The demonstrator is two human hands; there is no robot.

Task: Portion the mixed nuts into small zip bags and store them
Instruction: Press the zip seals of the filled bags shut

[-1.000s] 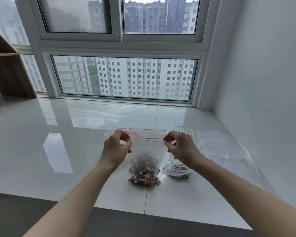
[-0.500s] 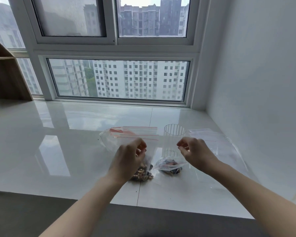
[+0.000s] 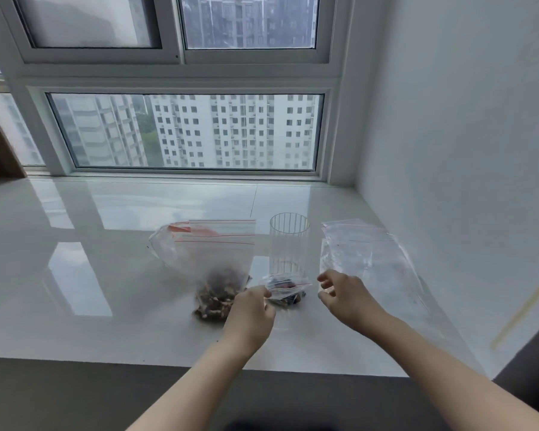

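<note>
Sealing the small zip bag (image 3: 288, 289) looked like the step in hand, and doing it well called for pinching the red zip line at one end and running along it to the other while the nuts stayed low in the bag, away from the seal; a nut caught in the track would likely leave it open. The bag lay on the white worktop (image 3: 106, 275), just near of the clear ribbed cup (image 3: 289, 244) and just right of the large bag of mixed nuts (image 3: 213, 269), whose nuts sat heaped at its near end.

The left hand (image 3: 251, 318) pinched the left corner of the small bag's top, its fingers (image 3: 263, 295) curled in narrowly round the plastic. The right hand (image 3: 344, 301) hung just right of the bag, apart from it; its fingers (image 3: 325, 278) were loosely bent and moderately spread, holding nothing that could be made out, though clear film near them made that hard to judge. That hand would probably need to reach the bag's right corner before the seal could be pressed.

A stack of empty zip bags (image 3: 364, 253) lay to the right, near the wall, so more portions seemingly remained to be filled.
</note>
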